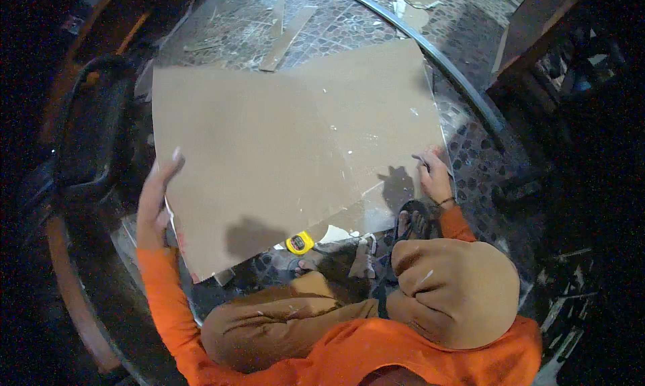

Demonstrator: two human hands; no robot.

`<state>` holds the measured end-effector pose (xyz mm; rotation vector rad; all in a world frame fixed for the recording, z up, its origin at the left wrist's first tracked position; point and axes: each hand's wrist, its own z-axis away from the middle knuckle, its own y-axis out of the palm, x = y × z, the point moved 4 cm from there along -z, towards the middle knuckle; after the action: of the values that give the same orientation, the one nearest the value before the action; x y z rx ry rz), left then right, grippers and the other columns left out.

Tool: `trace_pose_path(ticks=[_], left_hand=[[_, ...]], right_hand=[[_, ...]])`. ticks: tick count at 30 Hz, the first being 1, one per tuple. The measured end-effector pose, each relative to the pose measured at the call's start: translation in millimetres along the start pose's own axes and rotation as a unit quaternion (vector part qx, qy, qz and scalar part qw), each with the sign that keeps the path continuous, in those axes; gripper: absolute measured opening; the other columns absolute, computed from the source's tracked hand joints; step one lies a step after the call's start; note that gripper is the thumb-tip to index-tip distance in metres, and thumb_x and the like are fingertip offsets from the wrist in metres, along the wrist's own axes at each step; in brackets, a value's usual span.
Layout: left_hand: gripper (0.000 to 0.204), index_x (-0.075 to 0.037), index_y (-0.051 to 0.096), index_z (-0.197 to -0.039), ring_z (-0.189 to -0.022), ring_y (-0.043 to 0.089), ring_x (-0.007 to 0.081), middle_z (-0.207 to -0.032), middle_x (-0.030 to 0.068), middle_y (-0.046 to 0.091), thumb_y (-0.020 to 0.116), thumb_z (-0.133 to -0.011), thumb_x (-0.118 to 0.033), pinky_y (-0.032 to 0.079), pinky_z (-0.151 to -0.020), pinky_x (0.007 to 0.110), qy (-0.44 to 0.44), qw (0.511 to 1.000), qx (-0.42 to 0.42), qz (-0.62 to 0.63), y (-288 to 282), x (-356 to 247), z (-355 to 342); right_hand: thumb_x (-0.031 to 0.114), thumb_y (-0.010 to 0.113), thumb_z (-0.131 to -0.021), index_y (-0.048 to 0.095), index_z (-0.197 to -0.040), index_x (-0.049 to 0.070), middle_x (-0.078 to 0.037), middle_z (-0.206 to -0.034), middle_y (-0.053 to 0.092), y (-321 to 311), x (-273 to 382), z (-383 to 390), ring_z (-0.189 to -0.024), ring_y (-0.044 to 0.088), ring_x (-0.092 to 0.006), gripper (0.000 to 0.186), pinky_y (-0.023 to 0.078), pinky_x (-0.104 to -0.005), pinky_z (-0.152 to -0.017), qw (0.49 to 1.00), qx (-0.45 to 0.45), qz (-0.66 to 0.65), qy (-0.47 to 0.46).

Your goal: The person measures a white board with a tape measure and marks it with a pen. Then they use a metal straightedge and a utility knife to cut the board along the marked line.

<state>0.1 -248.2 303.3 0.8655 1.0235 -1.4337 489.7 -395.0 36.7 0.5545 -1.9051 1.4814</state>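
Observation:
A large brown paper-faced drywall sheet lies in front of me, with a crease running down it right of its middle and white crumbs on its right part. My left hand is closed on the sheet's left edge, thumb on top and the other fingers mostly hidden behind the edge. At the right edge, my right hand is closed around a thin dark tool, too small to make out, and rests on or just over the sheet. By the near edge sits a yellow tape measure.
My sandalled foot is close to the sheet's near right edge. A curved metal rail passes along the right. Narrow board strips lie on the stone-patterned floor beyond. A dark chair stands left, and a shelf unit far right.

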Motion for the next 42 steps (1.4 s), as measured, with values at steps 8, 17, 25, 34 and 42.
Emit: trace_pose_path(ticks=[8,17,25,34,42], left_hand=[[0.056,0.0,0.05,-0.137,-0.109,0.062,0.0267,-0.121,0.0113,0.062,0.07,-0.087,-0.015,0.051,-0.094,0.04,0.021,0.974,-0.206,0.094,-41,76,51],[0.048,-0.001,0.054,-0.13,-0.106,0.064,0.025,-0.119,0.0129,0.063,0.069,-0.086,-0.011,0.052,-0.091,0.037,0.035,0.963,-0.203,0.172,-5,46,35],[0.052,0.004,0.05,-0.136,-0.115,0.061,0.0258,-0.126,0.0155,0.062,0.066,-0.089,-0.013,0.048,-0.099,0.038,0.122,0.949,-0.29,0.018,-14,-38,76],[0.059,0.005,0.051,-0.136,-0.123,0.054,0.0231,-0.126,0.0143,0.061,0.07,-0.086,-0.019,0.036,-0.111,0.034,0.164,0.909,-0.364,-0.118,-44,-57,54],[0.052,-0.001,0.056,-0.135,-0.123,0.055,0.0277,-0.137,0.0145,0.056,0.062,-0.09,-0.025,0.041,-0.107,0.041,0.162,0.915,-0.311,-0.202,-80,-56,75]], right_hand=[[0.03,0.049,-0.098,0.072,-0.116,0.01,-0.023,-0.094,0.071,61,-39,-34,-0.092,0.068,-0.0359,0.036,0.052,-0.045,-0.082,0.967,0.155,-0.097,0.179],[0.024,0.048,-0.1,0.066,-0.119,0.001,-0.02,-0.096,0.069,37,-123,-51,-0.085,0.064,-0.0394,0.035,0.048,-0.0486,-0.081,0.986,-0.096,0.068,0.121],[0.02,0.054,-0.099,0.067,-0.111,0.004,-0.019,-0.104,0.067,-38,-214,5,-0.105,0.059,-0.0325,0.024,0.047,-0.0427,-0.091,0.967,-0.179,0.132,0.124],[0.022,0.068,-0.091,0.068,-0.098,0.003,-0.012,-0.079,0.069,0,-61,-59,-0.068,0.064,-0.0176,0.021,0.05,-0.0342,-0.062,0.989,-0.066,-0.01,0.135],[0.026,0.074,-0.082,0.052,-0.137,0.007,-0.022,-0.124,0.063,-62,-139,-216,-0.114,0.06,-0.0415,0.062,0.049,-0.0474,-0.099,0.937,-0.109,0.321,0.085]])
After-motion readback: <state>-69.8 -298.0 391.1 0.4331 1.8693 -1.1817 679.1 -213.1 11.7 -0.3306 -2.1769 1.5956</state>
